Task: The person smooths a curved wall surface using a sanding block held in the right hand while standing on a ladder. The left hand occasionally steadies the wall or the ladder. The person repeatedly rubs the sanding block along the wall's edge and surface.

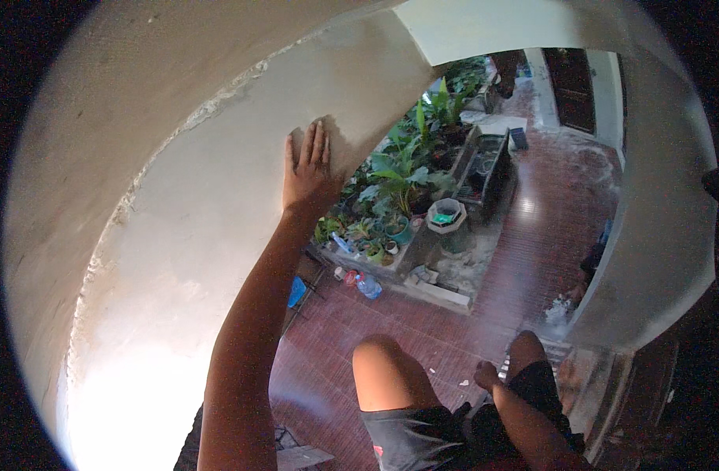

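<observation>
My left hand [307, 177] lies flat against a pale plastered wall [210, 165], fingers stretched out and slightly apart, holding nothing. The arm reaches up to it from the lower edge. My right hand [486, 375] hangs low, beside my right knee, with its fingers curled closed. Whatever those fingers hold, if anything, is hidden. Both of my bent knees show below, in dark shorts [414, 439].
Far below is a reddish tiled floor [391, 322]. Leafy plants [402, 169] in pots stand by a concrete trough [481, 165] and an octagonal basin [446, 216]. A clear plastic bottle [368, 286] is near the planter. Another wall [650, 259] rises at right.
</observation>
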`<state>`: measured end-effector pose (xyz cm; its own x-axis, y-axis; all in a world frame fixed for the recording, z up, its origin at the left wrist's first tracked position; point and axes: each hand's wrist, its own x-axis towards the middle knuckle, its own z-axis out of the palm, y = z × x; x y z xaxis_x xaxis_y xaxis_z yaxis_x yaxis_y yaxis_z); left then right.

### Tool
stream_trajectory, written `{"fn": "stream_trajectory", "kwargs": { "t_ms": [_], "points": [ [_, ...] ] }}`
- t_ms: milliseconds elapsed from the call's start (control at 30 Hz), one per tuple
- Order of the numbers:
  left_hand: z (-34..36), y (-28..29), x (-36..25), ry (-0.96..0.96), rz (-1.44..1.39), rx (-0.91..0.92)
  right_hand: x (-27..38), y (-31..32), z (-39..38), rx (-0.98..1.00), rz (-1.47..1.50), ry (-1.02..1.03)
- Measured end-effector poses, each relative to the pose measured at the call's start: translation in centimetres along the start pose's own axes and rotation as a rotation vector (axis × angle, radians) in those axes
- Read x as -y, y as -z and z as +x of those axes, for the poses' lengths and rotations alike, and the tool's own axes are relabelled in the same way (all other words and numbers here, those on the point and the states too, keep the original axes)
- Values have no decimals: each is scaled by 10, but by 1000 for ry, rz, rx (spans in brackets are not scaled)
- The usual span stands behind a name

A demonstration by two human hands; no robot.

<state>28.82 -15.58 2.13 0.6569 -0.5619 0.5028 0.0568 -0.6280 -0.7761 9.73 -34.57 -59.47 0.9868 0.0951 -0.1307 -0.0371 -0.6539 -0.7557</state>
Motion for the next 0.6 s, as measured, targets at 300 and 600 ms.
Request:
{"fn": "stream_trajectory", "kwargs": {
  "t_ms": [300,600],
  "points": [
    [15,22,25,24,14,-143,-18,20,14,411,-684,416],
    [17,24,55,64,151,-67,-36,-30,22,-4,-48,-150]
  ]
}}
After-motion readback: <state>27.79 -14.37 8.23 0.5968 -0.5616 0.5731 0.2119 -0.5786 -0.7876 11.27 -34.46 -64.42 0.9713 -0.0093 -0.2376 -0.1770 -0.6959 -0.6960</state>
